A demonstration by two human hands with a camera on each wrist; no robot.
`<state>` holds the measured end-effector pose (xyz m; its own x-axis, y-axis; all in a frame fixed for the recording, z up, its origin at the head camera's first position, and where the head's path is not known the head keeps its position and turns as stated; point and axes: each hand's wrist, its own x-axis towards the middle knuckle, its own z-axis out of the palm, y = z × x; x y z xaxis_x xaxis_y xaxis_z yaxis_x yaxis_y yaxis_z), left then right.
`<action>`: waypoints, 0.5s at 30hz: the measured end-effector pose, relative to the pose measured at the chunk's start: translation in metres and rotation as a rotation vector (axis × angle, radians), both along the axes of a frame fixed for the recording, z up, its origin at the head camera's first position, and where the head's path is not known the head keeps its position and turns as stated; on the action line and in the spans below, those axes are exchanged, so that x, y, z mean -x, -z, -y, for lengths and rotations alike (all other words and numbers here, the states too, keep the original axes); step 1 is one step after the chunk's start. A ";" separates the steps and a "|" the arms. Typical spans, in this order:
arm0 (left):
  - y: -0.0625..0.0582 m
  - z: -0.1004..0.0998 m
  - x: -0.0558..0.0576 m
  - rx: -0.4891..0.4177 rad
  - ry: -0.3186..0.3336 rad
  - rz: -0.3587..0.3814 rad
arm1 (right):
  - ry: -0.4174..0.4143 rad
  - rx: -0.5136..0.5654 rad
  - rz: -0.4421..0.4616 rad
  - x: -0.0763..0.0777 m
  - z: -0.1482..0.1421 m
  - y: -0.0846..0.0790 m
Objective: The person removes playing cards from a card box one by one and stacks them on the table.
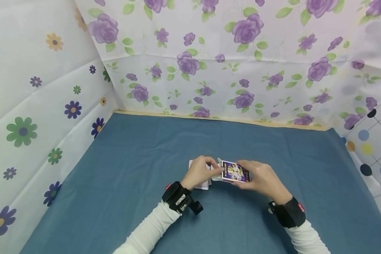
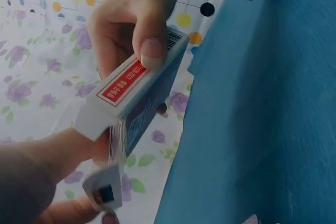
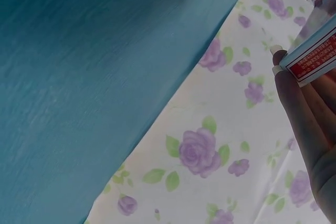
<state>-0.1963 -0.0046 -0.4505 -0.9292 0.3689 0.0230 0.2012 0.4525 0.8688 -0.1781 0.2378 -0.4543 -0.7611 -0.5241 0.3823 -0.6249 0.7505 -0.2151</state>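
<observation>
A blue cloth-covered worktop (image 1: 139, 197) is shown, enclosed by a back wall papered with purple roses (image 1: 241, 63), a left wall with mixed flowers (image 1: 35, 106) and a right wall with coloured dots (image 1: 373, 141). Near the middle of the worktop, toward its front edge, a card box (image 1: 234, 171) is held just above the cloth between two hands. The box bears a purple and yellow printed face, seen from the head view; in the left wrist view a red label (image 2: 122, 82) and a barcode are seen on its narrow white side. The right hand (image 1: 262, 178) is curled around the box, its thumb pressed on the labelled side and its fingers wrapped beneath. The left hand (image 1: 199, 173) is closed at the open end of the box, where a stack of cards (image 2: 116, 142) is seen in the mouth, gripped between the fingers; the box flap (image 2: 104, 188) hangs open below. How far the cards sit inside cannot be told. A few pale cards (image 1: 204, 185) lie on the cloth beneath the left hand. White sleeves (image 1: 149, 229) and black wrist straps (image 1: 177, 199) are worn on both arms.
</observation>
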 end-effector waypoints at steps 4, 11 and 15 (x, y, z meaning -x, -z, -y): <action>0.000 -0.001 0.004 -0.015 0.031 0.101 | -0.007 0.009 -0.050 0.000 0.002 0.000; -0.003 0.003 0.008 -0.137 0.031 0.274 | 0.006 0.036 -0.081 -0.001 0.002 0.000; -0.001 0.007 0.008 -0.167 0.059 0.311 | -0.001 0.046 -0.076 -0.002 0.001 0.002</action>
